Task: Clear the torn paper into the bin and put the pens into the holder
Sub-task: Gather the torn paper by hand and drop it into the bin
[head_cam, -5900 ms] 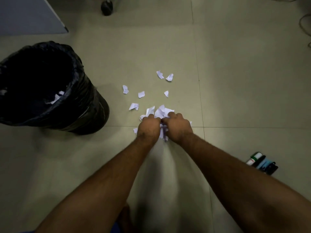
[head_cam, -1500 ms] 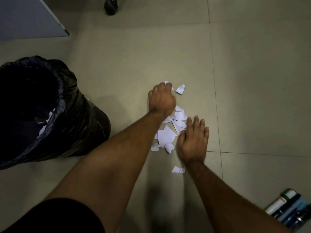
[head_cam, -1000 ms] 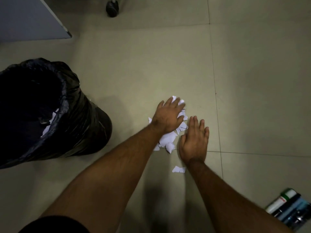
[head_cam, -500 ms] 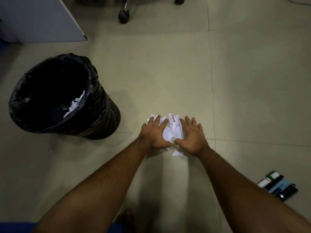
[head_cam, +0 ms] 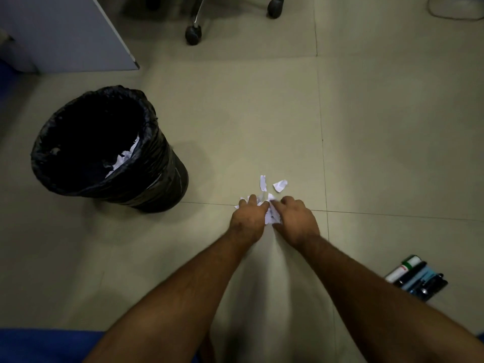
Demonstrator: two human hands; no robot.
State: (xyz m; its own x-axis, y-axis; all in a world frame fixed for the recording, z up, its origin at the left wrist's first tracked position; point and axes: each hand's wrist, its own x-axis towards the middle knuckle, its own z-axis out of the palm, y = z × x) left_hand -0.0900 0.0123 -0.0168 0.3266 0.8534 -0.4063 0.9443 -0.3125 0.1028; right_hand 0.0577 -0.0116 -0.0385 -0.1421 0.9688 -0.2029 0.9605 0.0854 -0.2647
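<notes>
A heap of torn white paper scraps (head_cam: 269,214) lies on the tiled floor, pinched between my left hand (head_cam: 247,218) and my right hand (head_cam: 294,220), both curled around it. Two loose scraps (head_cam: 280,185) lie just beyond my fingers. The bin (head_cam: 157,176), lined with a black bag, stands to the left, and white paper shows inside it. Several pens and markers (head_cam: 416,277) lie side by side on the floor at the lower right. No pen holder is in view.
A grey panel (head_cam: 78,35) stands at the top left. Chair castors (head_cam: 193,35) rest on the floor at the top middle. A cable (head_cam: 455,15) runs across the top right corner. Blue cloth shows at the bottom left edge.
My flat hands have swept the scattered scraps together and now curl around the heap. Two scraps stayed behind beyond the fingers. The view has pulled back.
</notes>
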